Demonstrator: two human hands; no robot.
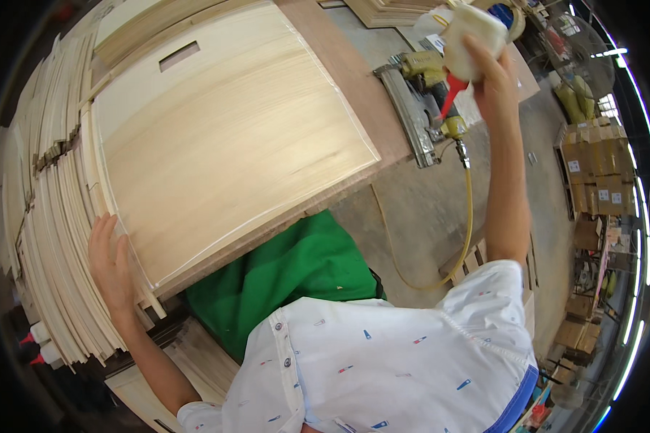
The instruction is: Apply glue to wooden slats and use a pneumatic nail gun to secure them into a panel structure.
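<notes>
A pale wooden panel [224,144] with a small rectangular cut-out lies on the workbench in front of me. Thin white lines of glue [227,236] run along its edges. My right hand [497,90] is raised at the upper right, wrapped round a white glue bottle [473,40] whose red nozzle [453,95] points down. Beside the panel's near left corner is my left hand [110,263], fingers stretched and thumb apart, next to a stack of thin wooden strips [65,267]. Whether its fingertips touch the strips I cannot tell.
Behind the bottle, a nail gun [412,108] rests at the bench's right side, its yellow hose [470,216] hanging to the floor. Green cloth [296,263] covers my lap. More wooden boards [152,32] lie at the far left. Cardboard boxes [596,169] stand on the right.
</notes>
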